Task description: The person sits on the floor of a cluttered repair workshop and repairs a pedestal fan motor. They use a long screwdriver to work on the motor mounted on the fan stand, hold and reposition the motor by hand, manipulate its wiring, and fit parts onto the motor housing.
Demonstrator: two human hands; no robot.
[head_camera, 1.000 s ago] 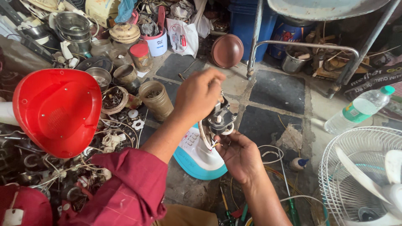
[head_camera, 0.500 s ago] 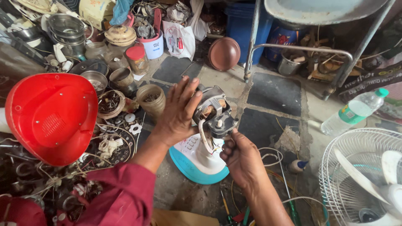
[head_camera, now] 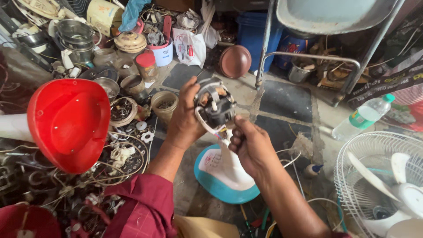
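Both hands hold a fan motor [head_camera: 214, 105] over cluttered concrete floor [head_camera: 286, 101]

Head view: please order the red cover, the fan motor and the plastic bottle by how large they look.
1. Red cover, though nearness may enlarge it.
2. Plastic bottle and fan motor look alike; not ranked.

There are two hands, the left hand [head_camera: 185, 121] and the right hand [head_camera: 249, 147], and one fan motor [head_camera: 216, 105] between them. On the floor I count one red dome cover [head_camera: 68, 123], one blue-and-white fan base [head_camera: 222, 174], one plastic bottle [head_camera: 363, 117] (green cap), one white fan cage [head_camera: 383, 185] and one brown round lid [head_camera: 235, 61].
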